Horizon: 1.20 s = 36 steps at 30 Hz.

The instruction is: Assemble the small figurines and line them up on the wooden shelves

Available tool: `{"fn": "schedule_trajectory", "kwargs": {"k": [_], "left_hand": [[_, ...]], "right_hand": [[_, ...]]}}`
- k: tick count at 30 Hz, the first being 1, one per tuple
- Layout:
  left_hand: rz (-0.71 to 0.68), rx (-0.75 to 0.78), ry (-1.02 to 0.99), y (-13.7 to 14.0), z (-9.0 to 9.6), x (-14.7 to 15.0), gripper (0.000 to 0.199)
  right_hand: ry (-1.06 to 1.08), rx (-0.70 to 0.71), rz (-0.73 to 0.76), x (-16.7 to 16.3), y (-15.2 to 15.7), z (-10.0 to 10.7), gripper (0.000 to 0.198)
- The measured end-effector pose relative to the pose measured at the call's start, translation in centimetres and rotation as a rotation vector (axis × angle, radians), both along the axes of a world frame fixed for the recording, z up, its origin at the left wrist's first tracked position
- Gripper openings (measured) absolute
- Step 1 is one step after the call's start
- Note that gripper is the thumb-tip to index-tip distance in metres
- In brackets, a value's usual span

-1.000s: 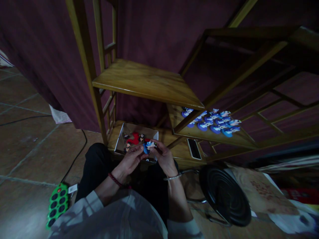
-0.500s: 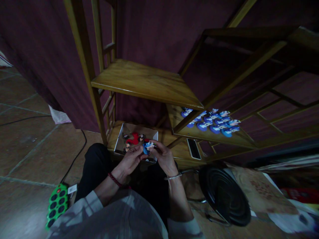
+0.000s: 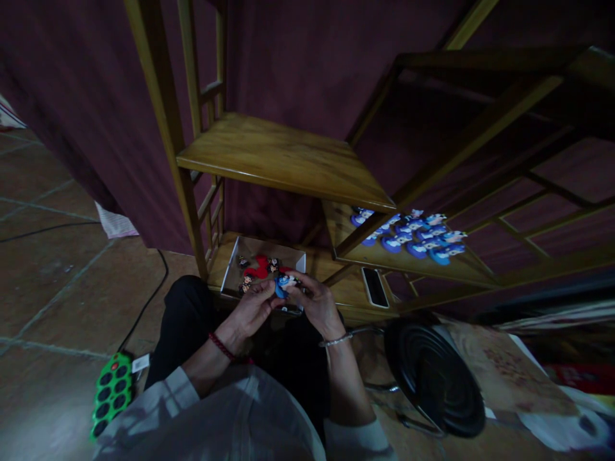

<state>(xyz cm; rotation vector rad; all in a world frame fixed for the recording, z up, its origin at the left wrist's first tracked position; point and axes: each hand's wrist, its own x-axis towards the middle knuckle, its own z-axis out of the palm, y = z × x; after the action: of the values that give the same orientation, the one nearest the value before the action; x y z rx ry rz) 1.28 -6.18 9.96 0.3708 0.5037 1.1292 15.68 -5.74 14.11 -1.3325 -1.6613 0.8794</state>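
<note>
Between my two hands is a small blue-and-white figurine, held over the near edge of a shallow box. My left hand, with a red bead bracelet at the wrist, pinches its blue end. My right hand, wearing a silvery bangle, grips the other end; the fingers partly cover it. Inside the open box lie several red-and-black figurines. Several blue and purple figurines stand in rows on the shelf to the right.
A wooden shelf board juts out above the box. A phone-like dark slab with a white edge lies to the right. Beside me are a round black stool and, on the floor, a green power strip with a cable.
The blue figurine is turned slightly between my fingers, and the view has shifted a little. Both hands keep their hold over the box.
</note>
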Motion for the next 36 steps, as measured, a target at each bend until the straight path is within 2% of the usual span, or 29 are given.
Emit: {"fn": "schedule_trajectory", "kwargs": {"k": [8,22,36], "left_hand": [[0.032,-0.03,0.014,0.1,0.1,0.1,0.018],[0.104,0.035,0.061,0.0,0.9,0.3,0.025],[0.128,0.132,0.131,0.0,0.4,0.3,0.026]], "right_hand": [[-0.003,0.019,-0.032,-0.2,0.0,-0.2,0.03],[0.001,0.023,-0.079,-0.7,0.1,-0.4,0.03],[-0.019,0.028,-0.12,-1.0,-0.2,-0.2,0.029]]}}
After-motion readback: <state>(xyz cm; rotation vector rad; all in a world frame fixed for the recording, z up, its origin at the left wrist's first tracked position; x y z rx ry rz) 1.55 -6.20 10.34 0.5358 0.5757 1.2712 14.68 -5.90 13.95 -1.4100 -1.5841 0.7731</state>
